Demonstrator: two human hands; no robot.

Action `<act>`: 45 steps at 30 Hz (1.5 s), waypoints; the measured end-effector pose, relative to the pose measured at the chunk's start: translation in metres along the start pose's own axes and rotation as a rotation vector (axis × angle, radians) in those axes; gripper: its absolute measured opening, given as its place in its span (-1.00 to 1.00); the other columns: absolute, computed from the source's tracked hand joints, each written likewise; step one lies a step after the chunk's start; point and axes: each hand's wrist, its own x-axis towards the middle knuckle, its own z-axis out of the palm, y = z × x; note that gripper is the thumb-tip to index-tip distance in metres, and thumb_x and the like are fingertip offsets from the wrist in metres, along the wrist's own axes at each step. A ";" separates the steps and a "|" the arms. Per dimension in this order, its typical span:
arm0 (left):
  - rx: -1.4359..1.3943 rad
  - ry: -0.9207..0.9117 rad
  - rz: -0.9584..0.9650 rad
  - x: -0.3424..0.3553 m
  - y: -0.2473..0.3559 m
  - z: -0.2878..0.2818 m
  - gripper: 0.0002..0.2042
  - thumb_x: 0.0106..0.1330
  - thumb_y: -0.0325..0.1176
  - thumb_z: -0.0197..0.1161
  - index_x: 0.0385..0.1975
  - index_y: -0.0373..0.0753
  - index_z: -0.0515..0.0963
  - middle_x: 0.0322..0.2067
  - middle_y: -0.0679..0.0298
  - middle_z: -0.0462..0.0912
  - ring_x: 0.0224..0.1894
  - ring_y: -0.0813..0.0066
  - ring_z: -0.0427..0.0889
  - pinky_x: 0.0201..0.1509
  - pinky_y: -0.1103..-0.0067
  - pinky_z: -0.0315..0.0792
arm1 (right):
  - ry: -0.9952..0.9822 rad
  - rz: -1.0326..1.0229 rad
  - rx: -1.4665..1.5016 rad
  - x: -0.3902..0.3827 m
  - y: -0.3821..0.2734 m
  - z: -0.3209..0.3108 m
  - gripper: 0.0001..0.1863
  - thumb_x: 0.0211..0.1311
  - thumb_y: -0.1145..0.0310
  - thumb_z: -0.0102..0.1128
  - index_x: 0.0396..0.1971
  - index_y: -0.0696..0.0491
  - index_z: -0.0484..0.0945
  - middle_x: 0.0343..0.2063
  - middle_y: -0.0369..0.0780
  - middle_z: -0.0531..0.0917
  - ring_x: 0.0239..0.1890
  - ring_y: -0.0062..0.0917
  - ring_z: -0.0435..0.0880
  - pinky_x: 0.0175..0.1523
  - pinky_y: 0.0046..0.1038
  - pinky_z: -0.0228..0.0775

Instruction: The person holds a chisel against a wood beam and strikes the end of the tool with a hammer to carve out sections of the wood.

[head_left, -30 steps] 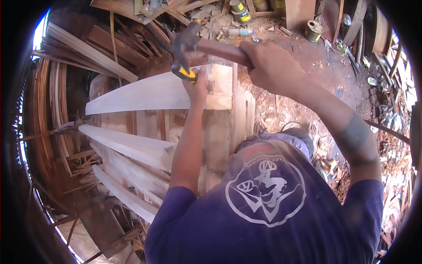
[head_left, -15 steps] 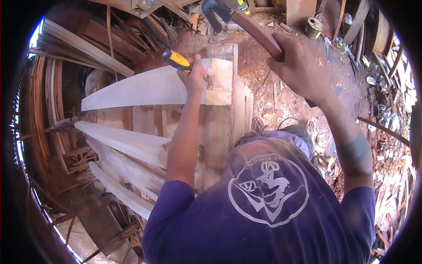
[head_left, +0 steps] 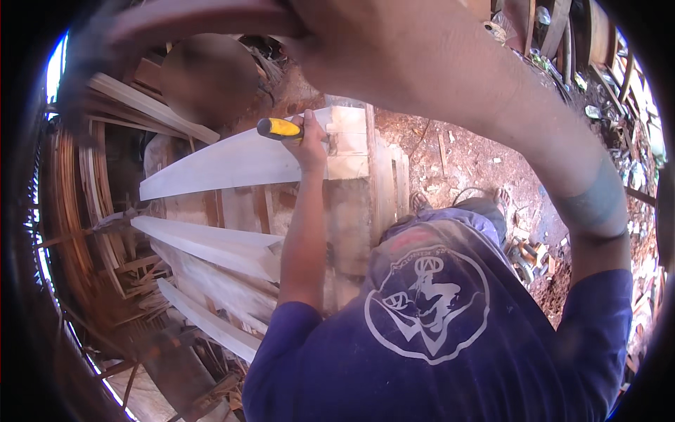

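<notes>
My left hand [head_left: 310, 146] is closed around a chisel [head_left: 283, 128] with a yellow and black handle. It rests at the right end of a long, pale, curved board [head_left: 221, 165], beside a joint with a wooden end piece [head_left: 349, 119]. The chisel's blade is mostly hidden by the hand. Raised high and close to the view, my right hand [head_left: 380, 49] grips a hammer [head_left: 204, 20] by its brown handle. The hammer's dark head is smeared by motion at the upper left.
More pale shaped boards [head_left: 207, 239] lie side by side below the first. Stacked planks [head_left: 144, 109] lean at the far left. Wood chips and scraps cover the brown floor [head_left: 478, 158] on the right. A blurred round brown patch [head_left: 209, 79] shows near the planks.
My right hand has swung the hammer up and to the left, much closer to the view. My left hand keeps the chisel at the joint; the view has shifted slightly.
</notes>
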 end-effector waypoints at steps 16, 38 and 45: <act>0.033 -0.065 -0.059 0.005 -0.006 0.016 -0.64 0.39 -0.45 0.25 -0.64 -0.12 0.27 -0.73 0.46 0.33 -0.68 0.73 0.29 -0.59 0.67 0.16 | 0.112 -0.087 -0.074 -0.009 0.028 0.021 -0.74 0.27 0.32 0.18 -0.10 0.10 0.56 -0.42 -0.14 0.73 -0.38 -0.25 0.78 -0.32 -0.22 0.65; -0.039 -0.052 -0.025 -0.016 0.006 0.001 -0.62 0.46 -0.36 0.14 -0.64 -0.21 0.22 -0.69 0.39 0.31 -0.57 0.62 0.25 -0.38 0.58 0.24 | -0.196 0.613 0.021 -0.115 0.061 0.006 -0.81 0.18 0.45 0.17 -0.22 0.17 0.47 -0.50 0.06 0.59 -0.36 0.05 0.62 -0.23 -0.11 0.39; 0.001 -0.078 -0.048 -0.003 0.002 -0.004 -0.60 0.45 -0.35 0.16 -0.65 -0.19 0.20 -0.69 0.41 0.32 -0.58 0.66 0.23 -0.45 0.59 0.17 | -0.295 0.634 0.091 -0.097 0.049 0.010 -0.78 0.04 0.53 0.11 -0.26 0.21 0.50 -0.40 0.13 0.66 -0.24 0.07 0.66 -0.08 -0.01 0.43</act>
